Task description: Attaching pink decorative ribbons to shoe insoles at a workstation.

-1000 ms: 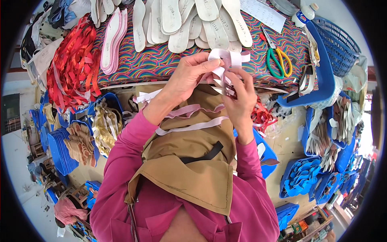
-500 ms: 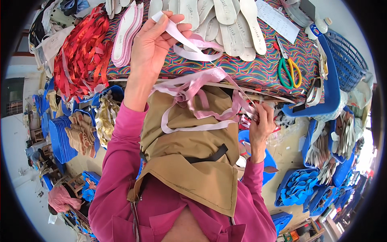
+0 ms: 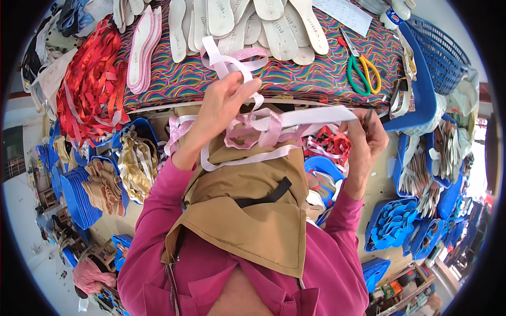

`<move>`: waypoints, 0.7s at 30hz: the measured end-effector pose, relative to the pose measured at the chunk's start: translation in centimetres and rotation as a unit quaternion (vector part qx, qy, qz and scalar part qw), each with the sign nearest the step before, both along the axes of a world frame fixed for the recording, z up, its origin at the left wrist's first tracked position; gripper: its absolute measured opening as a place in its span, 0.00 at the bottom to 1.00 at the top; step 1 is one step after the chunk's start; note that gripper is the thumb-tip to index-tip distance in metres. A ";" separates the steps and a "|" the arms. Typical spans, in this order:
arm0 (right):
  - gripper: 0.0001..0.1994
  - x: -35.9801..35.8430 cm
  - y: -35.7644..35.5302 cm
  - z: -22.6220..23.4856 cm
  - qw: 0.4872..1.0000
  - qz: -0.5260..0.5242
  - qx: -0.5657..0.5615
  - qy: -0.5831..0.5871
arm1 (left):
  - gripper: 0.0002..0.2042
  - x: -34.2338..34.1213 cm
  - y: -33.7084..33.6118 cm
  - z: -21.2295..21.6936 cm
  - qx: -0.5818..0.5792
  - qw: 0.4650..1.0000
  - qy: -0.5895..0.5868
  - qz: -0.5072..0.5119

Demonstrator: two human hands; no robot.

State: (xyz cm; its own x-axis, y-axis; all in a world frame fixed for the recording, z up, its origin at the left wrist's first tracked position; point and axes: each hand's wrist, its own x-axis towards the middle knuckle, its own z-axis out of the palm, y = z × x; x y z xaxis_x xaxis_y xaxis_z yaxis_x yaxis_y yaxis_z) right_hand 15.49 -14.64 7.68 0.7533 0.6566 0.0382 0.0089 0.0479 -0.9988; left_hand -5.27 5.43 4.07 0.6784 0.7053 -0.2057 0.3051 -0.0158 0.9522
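A bundle of pink strips (image 3: 270,131), glittery on one face and pale on the other, lies across the tan apron (image 3: 247,184) on my lap. My left hand (image 3: 224,102) is closed on one pale strip, whose free end curls up over the table edge beyond the fingers. At the right, my right hand (image 3: 367,134) pinches the end of a pale strip, stretched sideways above the bundle. On the patterned table ahead lies another loop of glittery pink strip (image 3: 253,55).
White insoles (image 3: 219,18) cover the table's far part, with pink-edged insoles (image 3: 143,52) to their left. Red strips (image 3: 89,84) hang at the left edge. Scissors (image 3: 358,66) with green and yellow handles lie at right, beside a blue basket (image 3: 440,50). Blue bins of parts stand around.
My left hand has come down from above the table toward the bundle. My right hand has moved right and up, drawing a pale strip out sideways.
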 end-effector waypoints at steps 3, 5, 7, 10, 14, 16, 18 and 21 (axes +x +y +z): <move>0.04 0.2 1.2 0.3 0.998 -0.008 -0.004 -0.067 | 0.17 0.9 -5.2 2.4 0.151 0.972 -0.123 0.133; 0.03 0.5 1.1 0.3 0.998 -0.011 -0.011 -0.061 | 0.15 1.0 -6.9 3.2 0.300 0.935 -0.111 0.152; 0.02 0.3 1.3 0.6 0.998 -0.013 -0.034 -0.061 | 0.16 0.2 -7.5 2.3 0.376 0.916 -0.091 0.104; 0.02 0.1 1.3 1.1 0.996 -0.008 -0.049 -0.077 | 0.15 0.4 -7.6 -0.7 0.489 0.869 -0.059 0.039; 0.03 0.0 1.0 1.5 0.990 -0.009 -0.064 -0.129 | 0.12 1.4 -6.6 -3.3 0.596 0.802 -0.034 -0.018; 0.02 0.6 0.7 1.3 0.991 -0.032 -0.060 -0.116 | 0.09 0.5 -6.5 -2.5 0.419 0.904 -0.079 0.018; 0.02 1.1 0.5 1.3 0.992 -0.053 -0.056 -0.104 | 0.07 0.0 -6.5 -1.7 0.223 0.966 -0.120 0.053; 0.03 0.4 0.8 1.2 0.991 -0.045 -0.054 -0.115 | 0.05 1.4 -7.4 -1.1 0.385 0.918 -0.083 0.048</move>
